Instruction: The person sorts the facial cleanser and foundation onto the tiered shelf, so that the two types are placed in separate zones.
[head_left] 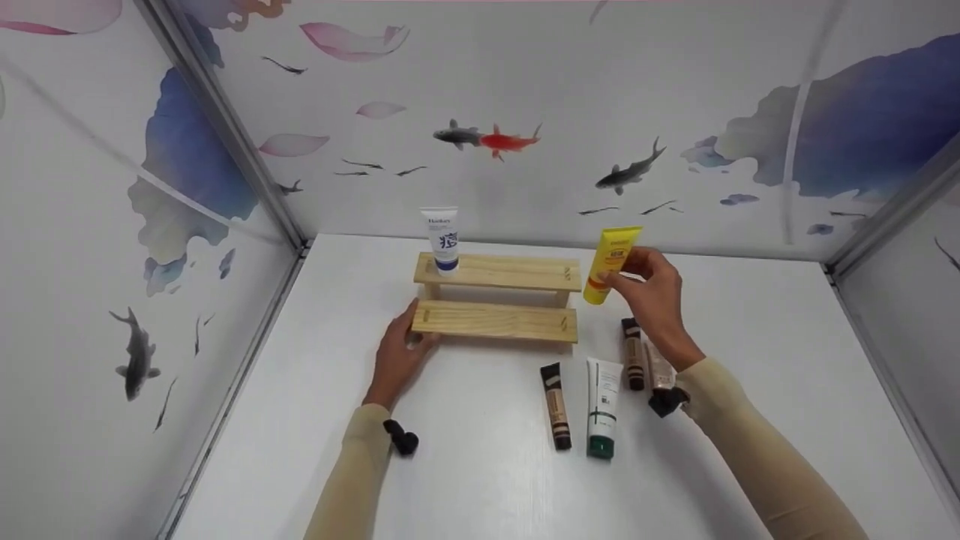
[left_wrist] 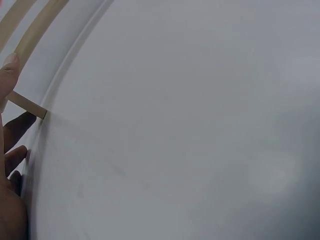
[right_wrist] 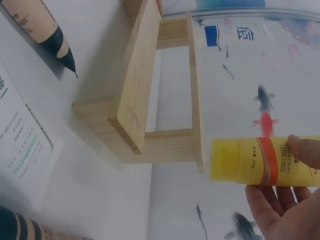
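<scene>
**Gripping wooden rack (head_left: 495,321) and yellow tube (head_left: 616,255)**

Grasping the rack's left end with the left hand (head_left: 401,356), near a white-and-blue tube (head_left: 444,236) standing on the upper step (head_left: 510,271). Pinching the yellow tube, tilted, cap down, by the rack's right end with the right hand (head_left: 655,291).

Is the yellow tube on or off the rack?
Off: the right hand holds the yellow tube beside the upper shelf, with a gap between.

Soft light casts faint shadows on the table (head_left: 465,465).
</scene>
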